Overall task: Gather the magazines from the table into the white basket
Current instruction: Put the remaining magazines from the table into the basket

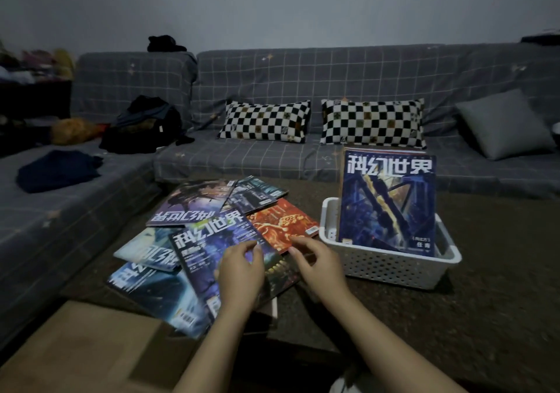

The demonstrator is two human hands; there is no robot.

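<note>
Head view of a dark table point(500, 286) in front of a grey checked sofa point(333, 83). In the lower centre of the frame both hands reach over a loose spread of magazines point(212, 241) lying flat and overlapping on the table. The left hand point(241, 274) rests on the topmost blue magazine point(209, 250), fingers loosely curled with thumb and forefinger close together near its right edge; whether they pinch the cover cannot be told. The right hand point(318, 267) lies just beside it to the right, fingers bent, fingertips touching the lower corner of the orange magazine point(281, 226); a firm grip cannot be confirmed. The two hands are near each other but apart.

The spread holds about six covers: a purple magazine point(194, 203) turned upside down at the upper left, a dark teal one point(257, 194) behind it, the orange one at right, and two pale blue ones point(151, 274) at lower left, all bearing large white title characters.

The white basket point(391, 268), perforated along its walls, stands on the table just right of the hands, centre right of the frame. Inside it, upright magazines point(388, 208) lean back, the front one dark blue with a yellow diagonal pattern.
</note>
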